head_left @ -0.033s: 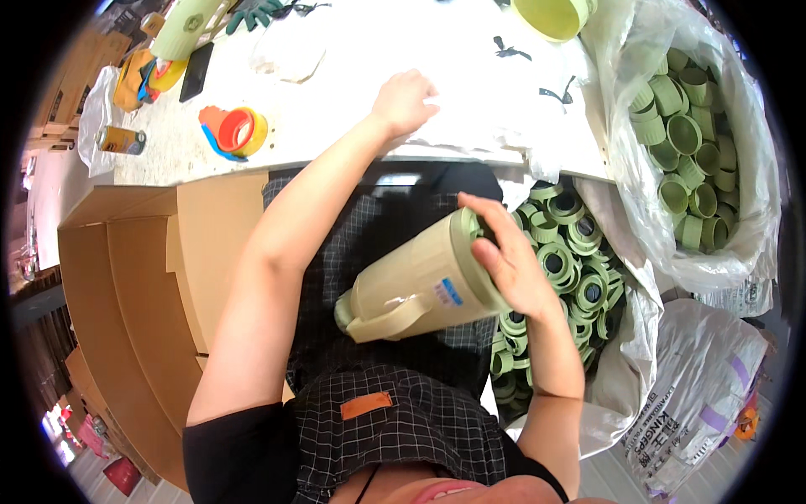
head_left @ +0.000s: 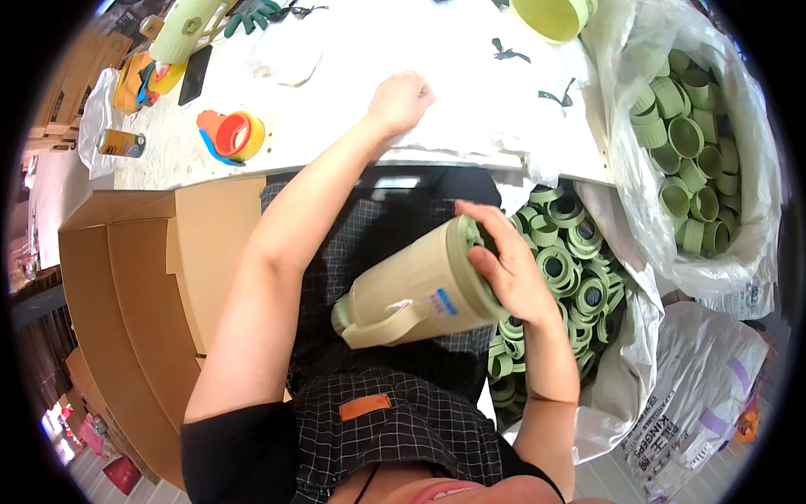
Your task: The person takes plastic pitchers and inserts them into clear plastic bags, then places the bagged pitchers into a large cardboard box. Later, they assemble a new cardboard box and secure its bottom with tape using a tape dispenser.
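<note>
A pale green jug (head_left: 420, 290) with a side handle and a small blue-and-white sticker lies tilted across my lap. My right hand (head_left: 508, 273) grips its wide upper-right end, thumb and fingers spread around the rim. The jug's narrower end points to the lower left. My left hand (head_left: 401, 102) rests on the white tabletop (head_left: 353, 134) near its front edge, fingers curled in. Glare and the curled fingers hide whatever it may hold.
Below right, a sack (head_left: 634, 370) holds many green ring-shaped lids; beyond it a clear bag (head_left: 760, 168) holds green cups. An open cardboard box (head_left: 134, 294) stands at left. On the table lie tape rolls (head_left: 238, 136), a phone (head_left: 196, 76), a can (head_left: 122, 143) and black straps (head_left: 510, 52).
My left hand's fingers have drawn together from a more spread pose. The jug and my right hand have shifted slightly left and down.
</note>
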Motion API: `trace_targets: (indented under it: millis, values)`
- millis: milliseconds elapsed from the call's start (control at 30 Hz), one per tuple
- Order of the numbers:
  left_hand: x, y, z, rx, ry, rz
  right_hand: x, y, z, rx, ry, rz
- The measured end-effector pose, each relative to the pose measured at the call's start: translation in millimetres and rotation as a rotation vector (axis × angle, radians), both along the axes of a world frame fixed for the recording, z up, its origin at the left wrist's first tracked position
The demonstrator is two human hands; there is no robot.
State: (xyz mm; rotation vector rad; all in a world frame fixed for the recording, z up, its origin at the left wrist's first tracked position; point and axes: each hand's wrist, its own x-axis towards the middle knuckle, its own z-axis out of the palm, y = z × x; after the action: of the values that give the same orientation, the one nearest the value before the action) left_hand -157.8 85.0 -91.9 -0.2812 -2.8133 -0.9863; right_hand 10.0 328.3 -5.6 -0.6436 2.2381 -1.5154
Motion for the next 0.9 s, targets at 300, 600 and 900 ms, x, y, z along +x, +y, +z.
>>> trace_targets:
  millis: [300, 600, 900]
  values:
    - [6.1, 10.0, 45.3, 1.091, -0.502, -0.001, -57.8, -11.9, -56.9, -0.392, -0.283, -0.566]
    - [100.4, 20.6, 60.5, 0.353, 0.405, 0.277, -35.1, -20.8, -43.4, -0.207, -0.044, -0.564]
    - [80.5, -12.0, -0.7, -0.266, 0.273, 0.323, -32.4, -28.6, -35.4, -0.086, -0.049, -0.349]
